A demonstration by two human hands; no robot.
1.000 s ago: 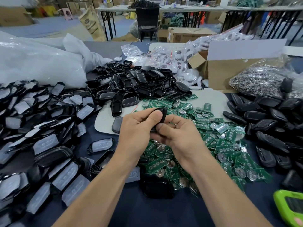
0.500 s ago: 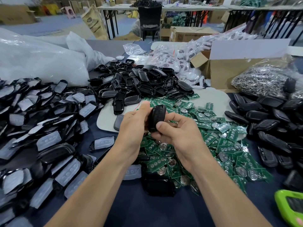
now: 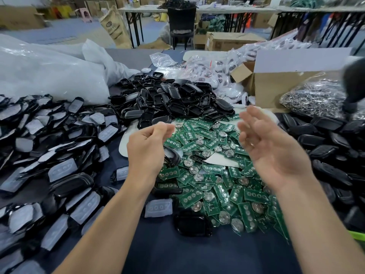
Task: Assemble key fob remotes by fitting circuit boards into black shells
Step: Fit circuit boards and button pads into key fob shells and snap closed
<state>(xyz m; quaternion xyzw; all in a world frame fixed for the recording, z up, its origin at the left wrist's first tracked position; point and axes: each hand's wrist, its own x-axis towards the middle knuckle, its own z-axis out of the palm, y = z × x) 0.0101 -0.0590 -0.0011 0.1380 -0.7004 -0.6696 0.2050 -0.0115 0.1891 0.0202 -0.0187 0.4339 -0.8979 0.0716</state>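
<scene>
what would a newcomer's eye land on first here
First, the bright heap of green circuit boards dotted with round silver discs, spread across the middle of the table. Two bare hands hover over it holding nothing, the left hand loosely curled and the right hand spread open. Dark masses of black shells lie behind the boards and along both sides.
</scene>
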